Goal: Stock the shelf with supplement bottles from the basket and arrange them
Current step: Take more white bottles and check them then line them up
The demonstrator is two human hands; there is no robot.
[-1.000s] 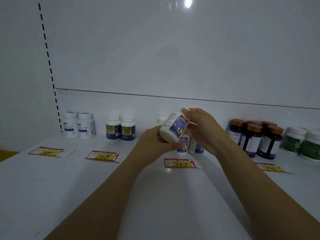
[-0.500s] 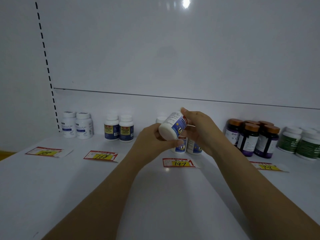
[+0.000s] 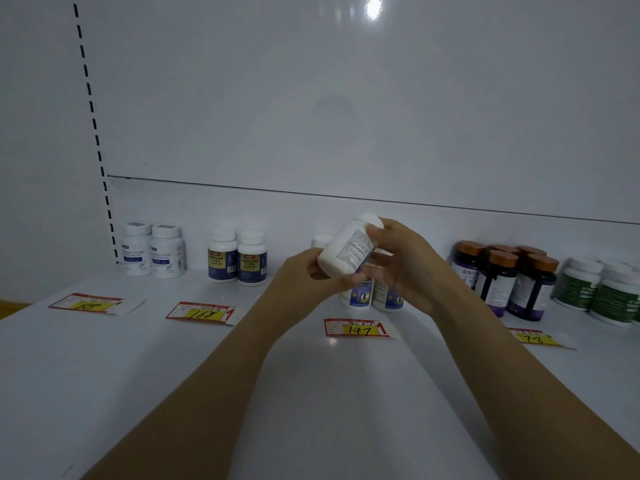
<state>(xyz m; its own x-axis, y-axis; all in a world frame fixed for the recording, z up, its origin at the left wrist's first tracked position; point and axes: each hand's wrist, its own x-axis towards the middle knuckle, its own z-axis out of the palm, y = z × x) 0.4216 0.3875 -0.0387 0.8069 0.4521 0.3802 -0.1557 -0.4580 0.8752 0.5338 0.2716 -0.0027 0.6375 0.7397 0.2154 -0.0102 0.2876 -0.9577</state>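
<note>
A: Entry, from the largest down. The shelf (image 3: 104, 393) is white and mostly bare in front; all places below are given relative to the "147" price tag (image 3: 358, 329) on it. Behind that tag stand two white bottles with blue labels (image 3: 360, 296), upright and touching. Well to the tag's left, a navy-labelled pair (image 3: 239, 258); further left, a white pair (image 3: 152, 251). To its right, dark bottles with copper caps (image 3: 502, 275), then green-labelled ones (image 3: 595, 289).

B: And the bottle in hand?

A: The held bottle (image 3: 349, 251) hangs above and just behind the tag, tilted, cap up and away, fine-print side to the camera. The left hand (image 3: 308, 275) closes round its base; the right hand (image 3: 405, 261) closes round its upper body, fingertips (image 3: 372, 233) near the cap. Both grip it. The basket is out of view.

B: Step in hand?

A: Judged: turning the bottle for placement. To do it well, the person should rotate it until the blue front faces outward, bring it upright, then set it down in line with the pair behind the tag.

B: Risk?

A: Likely knocking those two over. Lowering from above, not sliding in, seems safer.
</note>
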